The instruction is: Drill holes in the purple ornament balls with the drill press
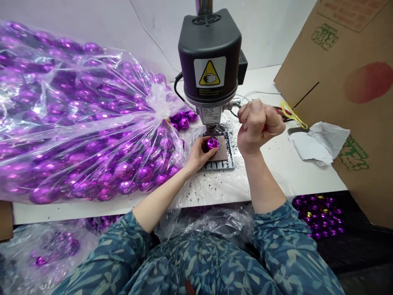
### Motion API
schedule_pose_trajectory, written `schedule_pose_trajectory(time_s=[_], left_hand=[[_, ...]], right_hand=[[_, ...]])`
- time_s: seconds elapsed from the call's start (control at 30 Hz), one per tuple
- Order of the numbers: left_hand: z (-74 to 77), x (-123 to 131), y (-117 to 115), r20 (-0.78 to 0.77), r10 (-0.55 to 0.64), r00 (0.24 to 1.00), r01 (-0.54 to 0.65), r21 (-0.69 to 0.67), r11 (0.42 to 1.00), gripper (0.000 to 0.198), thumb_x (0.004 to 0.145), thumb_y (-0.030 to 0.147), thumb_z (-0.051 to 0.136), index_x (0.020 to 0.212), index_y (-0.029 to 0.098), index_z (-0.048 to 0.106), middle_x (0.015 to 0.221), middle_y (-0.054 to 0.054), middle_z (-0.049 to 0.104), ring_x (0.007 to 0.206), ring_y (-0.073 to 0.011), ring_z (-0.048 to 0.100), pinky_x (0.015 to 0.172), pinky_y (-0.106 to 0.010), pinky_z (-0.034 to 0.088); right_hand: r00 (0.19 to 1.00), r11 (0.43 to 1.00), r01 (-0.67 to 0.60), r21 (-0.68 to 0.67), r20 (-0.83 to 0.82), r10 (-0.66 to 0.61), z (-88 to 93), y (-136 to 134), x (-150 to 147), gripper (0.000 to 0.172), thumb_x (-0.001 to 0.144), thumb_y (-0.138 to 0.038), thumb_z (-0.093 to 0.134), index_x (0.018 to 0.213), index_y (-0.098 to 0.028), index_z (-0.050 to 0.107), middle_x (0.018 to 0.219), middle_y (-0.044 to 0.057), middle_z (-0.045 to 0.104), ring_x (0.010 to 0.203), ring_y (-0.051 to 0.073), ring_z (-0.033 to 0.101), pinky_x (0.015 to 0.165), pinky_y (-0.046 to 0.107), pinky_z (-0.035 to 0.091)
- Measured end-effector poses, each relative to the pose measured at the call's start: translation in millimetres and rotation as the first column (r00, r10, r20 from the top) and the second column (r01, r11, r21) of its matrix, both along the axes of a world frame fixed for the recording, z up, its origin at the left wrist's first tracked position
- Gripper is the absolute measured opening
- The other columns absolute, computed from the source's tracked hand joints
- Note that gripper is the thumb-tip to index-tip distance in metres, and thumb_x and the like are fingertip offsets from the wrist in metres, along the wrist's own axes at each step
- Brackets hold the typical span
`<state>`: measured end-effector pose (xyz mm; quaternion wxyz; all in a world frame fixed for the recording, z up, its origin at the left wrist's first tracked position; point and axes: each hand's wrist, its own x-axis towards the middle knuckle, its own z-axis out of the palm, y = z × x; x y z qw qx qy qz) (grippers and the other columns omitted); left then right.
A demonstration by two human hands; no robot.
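My left hand [201, 153] pinches a shiny purple faceted ball [213, 143] between thumb and fingers. The ball rests over a small tan board [222, 149] on the slotted metal base [231, 164] of a bench drill press [210, 53]. Just above the ball is the drill chuck [211, 128]; whether a bit touches the ball I cannot tell. On the right of the machine, my right hand [259, 125] is closed in a fist around the drill press lever, most of which the fingers hide. A bit of red shows at the palm.
A big clear bag of purple balls [92, 123] fills the bench's left side, with loose purple balls [184, 122] by its tied neck. Right are crumpled paper [317, 143] and a cardboard box [344, 82]. Dark shavings litter the white bench. More balls [322, 217] lie below at right.
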<state>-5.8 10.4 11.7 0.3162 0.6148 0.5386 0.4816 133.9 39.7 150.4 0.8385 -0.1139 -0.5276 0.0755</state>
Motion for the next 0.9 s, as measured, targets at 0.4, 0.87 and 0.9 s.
schedule_pose_trajectory(time_s=[0.4,0.87,0.9], left_hand=[[0.9,0,0,-0.024,0.038,0.999,-0.038,0.016,0.999,0.049,0.076,0.032,0.090,0.117,0.019,0.067,0.111,-0.009,0.075,0.103,-0.0245,0.071,0.091,-0.038,0.057],[62.8,-14,-84,-0.067,-0.292,0.954,0.257,-0.317,0.913,0.035,0.082,0.035,0.081,0.104,0.020,0.060,0.093,-0.004,0.074,0.075,-0.0175,0.070,0.066,-0.030,0.056],[67.3,-18,-105,-0.101,-0.474,0.875,0.401,-0.399,0.824,0.034,0.081,0.034,0.082,0.104,0.020,0.061,0.091,-0.003,0.074,0.074,-0.0177,0.071,0.065,-0.029,0.056]], right_hand=[[1.000,0.992,0.011,0.129,0.011,-0.013,-20.1,4,2,0.055,0.098,-0.025,0.057,0.060,-0.019,0.017,0.050,-0.006,0.021,0.042,0.006,0.021,0.042,0.028,0.022],[0.997,0.956,-0.074,-0.284,0.007,0.079,63.9,16,-3,0.073,0.072,-0.089,0.059,0.058,-0.027,0.023,0.050,-0.006,0.022,0.043,0.010,0.023,0.041,0.035,0.020],[0.998,0.959,-0.064,-0.276,0.009,0.069,62.9,15,-3,0.072,0.073,-0.087,0.058,0.059,-0.027,0.023,0.051,-0.006,0.023,0.043,0.010,0.024,0.041,0.035,0.021]])
